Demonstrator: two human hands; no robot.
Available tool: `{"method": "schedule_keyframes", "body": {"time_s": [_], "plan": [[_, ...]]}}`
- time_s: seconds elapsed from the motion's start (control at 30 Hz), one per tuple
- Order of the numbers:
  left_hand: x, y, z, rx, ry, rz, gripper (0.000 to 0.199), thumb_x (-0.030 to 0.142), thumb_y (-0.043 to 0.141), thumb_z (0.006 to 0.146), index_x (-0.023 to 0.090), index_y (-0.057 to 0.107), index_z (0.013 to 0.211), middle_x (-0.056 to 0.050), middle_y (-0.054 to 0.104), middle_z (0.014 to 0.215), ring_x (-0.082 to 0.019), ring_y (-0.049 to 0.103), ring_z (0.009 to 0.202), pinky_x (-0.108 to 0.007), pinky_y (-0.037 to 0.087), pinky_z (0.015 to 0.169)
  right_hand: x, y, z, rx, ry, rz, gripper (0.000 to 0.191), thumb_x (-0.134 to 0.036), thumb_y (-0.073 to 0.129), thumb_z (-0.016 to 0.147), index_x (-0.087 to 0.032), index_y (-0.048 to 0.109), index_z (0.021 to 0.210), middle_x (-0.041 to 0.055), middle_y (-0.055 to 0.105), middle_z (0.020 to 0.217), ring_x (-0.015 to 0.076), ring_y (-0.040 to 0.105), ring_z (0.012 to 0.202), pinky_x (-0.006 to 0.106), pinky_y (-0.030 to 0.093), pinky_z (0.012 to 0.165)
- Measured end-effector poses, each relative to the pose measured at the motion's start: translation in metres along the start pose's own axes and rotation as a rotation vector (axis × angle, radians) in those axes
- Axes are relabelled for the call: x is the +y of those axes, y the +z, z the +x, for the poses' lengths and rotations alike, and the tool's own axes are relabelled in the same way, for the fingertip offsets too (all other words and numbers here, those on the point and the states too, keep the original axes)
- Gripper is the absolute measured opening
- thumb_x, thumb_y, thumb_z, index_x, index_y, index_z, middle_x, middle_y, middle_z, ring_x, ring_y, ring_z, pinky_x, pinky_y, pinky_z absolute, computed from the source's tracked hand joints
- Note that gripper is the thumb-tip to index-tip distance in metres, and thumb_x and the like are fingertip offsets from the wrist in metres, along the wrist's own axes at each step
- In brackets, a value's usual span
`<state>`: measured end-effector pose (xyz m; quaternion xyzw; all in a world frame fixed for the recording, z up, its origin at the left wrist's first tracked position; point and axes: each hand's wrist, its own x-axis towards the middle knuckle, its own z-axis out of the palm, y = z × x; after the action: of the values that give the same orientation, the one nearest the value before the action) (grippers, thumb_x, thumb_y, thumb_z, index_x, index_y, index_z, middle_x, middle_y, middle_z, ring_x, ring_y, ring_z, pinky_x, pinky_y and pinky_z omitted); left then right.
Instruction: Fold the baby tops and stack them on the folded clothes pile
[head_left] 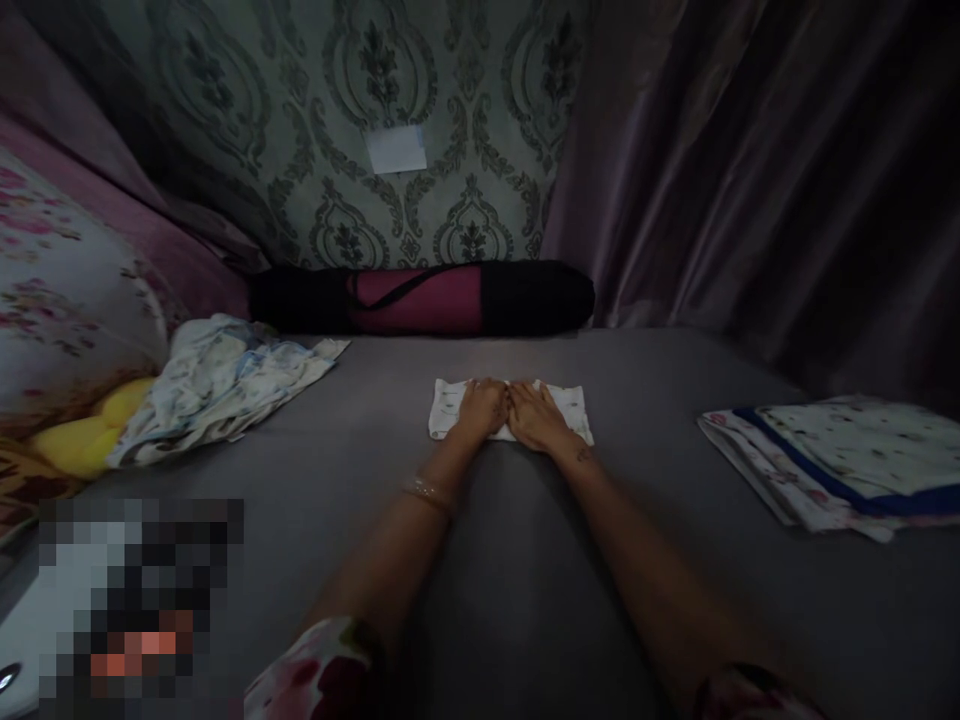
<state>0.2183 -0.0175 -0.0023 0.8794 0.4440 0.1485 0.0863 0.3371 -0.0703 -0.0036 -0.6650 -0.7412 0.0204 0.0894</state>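
Cloth point(448, 408), white with small dark marks and apparently folded into a narrow band, lies on the grey sheet point(645, 400) straight ahead of the person. It sits well apart from the crumpled heap of fabric point(225, 375) on the left and the stack of folded cloths point(855, 445) on the right. The left hand point(486, 405) and the right hand point(534, 412) rest palm down on it, side by side near its middle. The right fingers look stretched forward, the left ones more bent; I cannot tell whether either hand pinches the material underneath.

Both ends of the band lie outside the hands, so uneven pressure could let a corner lift or swing askew. Pushing outward with too much weight could drag the layers out of line or bunch them, since the material looks thin and soft. The sheet could ruck up along with it, leaving a ridge below. The bracelet point(429, 490) on the left arm is clear of the band, but could snag an edge if that arm dropped across it.
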Motion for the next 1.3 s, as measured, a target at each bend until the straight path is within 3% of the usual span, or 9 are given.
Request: {"method": "schedule_keyframes", "body": {"time_s": [0.27, 0.4, 0.53, 0.67, 0.83, 0.9, 1.07, 1.2, 1.3], "plan": [[-0.011, 0.013, 0.0, -0.044, -0.013, -0.067, 0.047, 0.03, 0.025, 0.099, 0.014, 0.044, 0.139, -0.013, 0.044, 0.148, -0.025, 0.033, 0.14, -0.047, 0.021, 0.116, 0.008, 0.003, 0.006, -0.065, 0.032, 0.134, 0.056, -0.027, 0.022, 0.097, -0.01, 0.033, 0.149, 0.009, 0.032, 0.155, 0.0213, 0.023, 0.144, 0.041, 0.014, 0.118], [-0.007, 0.007, -0.009, 0.073, -0.1, -0.027, 0.053, 0.04, 0.03, 0.098, 0.012, 0.04, 0.142, -0.017, 0.034, 0.153, -0.027, 0.03, 0.142, -0.047, 0.02, 0.116, 0.009, -0.006, 0.003, -0.015, 0.106, 0.135, 0.056, -0.028, 0.022, 0.097, -0.008, 0.033, 0.148, 0.0114, 0.032, 0.155, 0.0224, 0.024, 0.144, 0.041, 0.016, 0.117], [-0.001, 0.007, -0.016, 0.089, -0.169, 0.033, 0.062, 0.046, 0.028, 0.097, 0.005, 0.038, 0.144, -0.021, 0.036, 0.151, -0.034, 0.026, 0.143, -0.052, 0.014, 0.117, 0.012, -0.006, -0.001, 0.119, 0.231, 0.04, 0.056, -0.026, 0.026, 0.095, 0.0, 0.036, 0.144, 0.0186, 0.034, 0.152, 0.0276, 0.027, 0.142, 0.044, 0.015, 0.117], [-0.001, 0.013, -0.017, -0.025, -0.175, 0.022, 0.063, 0.047, 0.025, 0.097, 0.008, 0.039, 0.144, -0.019, 0.032, 0.153, -0.035, 0.021, 0.144, -0.052, 0.015, 0.116, 0.014, 0.003, -0.001, 0.036, 0.213, 0.017, 0.056, -0.028, 0.026, 0.096, -0.001, 0.037, 0.144, 0.0182, 0.032, 0.153, 0.0268, 0.025, 0.143, 0.044, 0.015, 0.117], [-0.003, 0.009, -0.017, -0.057, -0.18, -0.021, 0.064, 0.049, 0.024, 0.097, 0.009, 0.039, 0.144, -0.018, 0.03, 0.154, -0.034, 0.02, 0.145, -0.051, 0.015, 0.117, 0.015, 0.001, -0.001, 0.022, 0.203, 0.045, 0.055, -0.028, 0.022, 0.096, -0.003, 0.037, 0.143, 0.0168, 0.033, 0.153, 0.025, 0.026, 0.142, 0.043, 0.016, 0.117], [-0.005, 0.006, -0.018, -0.037, -0.186, -0.05, 0.064, 0.049, 0.025, 0.096, 0.008, 0.039, 0.143, -0.02, 0.031, 0.153, -0.034, 0.023, 0.144, -0.051, 0.016, 0.116, 0.018, -0.004, -0.003, 0.034, 0.201, 0.058, 0.055, -0.028, 0.021, 0.096, -0.003, 0.039, 0.142, 0.0168, 0.036, 0.152, 0.0254, 0.029, 0.141, 0.043, 0.017, 0.116], [-0.017, 0.005, -0.022, 0.163, -0.276, 0.011, 0.064, 0.048, 0.025, 0.096, 0.004, 0.04, 0.141, -0.024, 0.037, 0.149, -0.035, 0.026, 0.142, -0.054, 0.009, 0.117, 0.031, -0.006, -0.012, 0.107, 0.287, -0.006, 0.055, -0.028, 0.023, 0.095, -0.003, 0.04, 0.142, 0.0174, 0.038, 0.15, 0.0274, 0.029, 0.14, 0.044, 0.017, 0.116], [-0.028, 0.009, -0.024, 0.099, -0.334, 0.02, 0.067, 0.049, 0.028, 0.095, 0.002, 0.041, 0.14, -0.024, 0.037, 0.149, -0.036, 0.026, 0.142, -0.051, 0.013, 0.117, 0.04, -0.002, -0.017, 0.046, 0.295, -0.018, 0.058, -0.026, 0.024, 0.094, 0.0, 0.037, 0.143, 0.0181, 0.034, 0.152, 0.0286, 0.026, 0.141, 0.043, 0.019, 0.115], [-0.035, 0.003, -0.024, 0.116, -0.299, -0.004, 0.061, 0.047, 0.027, 0.096, 0.005, 0.047, 0.136, -0.023, 0.044, 0.144, -0.034, 0.032, 0.14, -0.049, 0.017, 0.116, 0.046, -0.003, -0.018, 0.027, 0.291, 0.02, 0.058, -0.027, 0.021, 0.094, 0.0, 0.035, 0.145, 0.0168, 0.032, 0.154, 0.0279, 0.025, 0.142, 0.043, 0.018, 0.116]]}}
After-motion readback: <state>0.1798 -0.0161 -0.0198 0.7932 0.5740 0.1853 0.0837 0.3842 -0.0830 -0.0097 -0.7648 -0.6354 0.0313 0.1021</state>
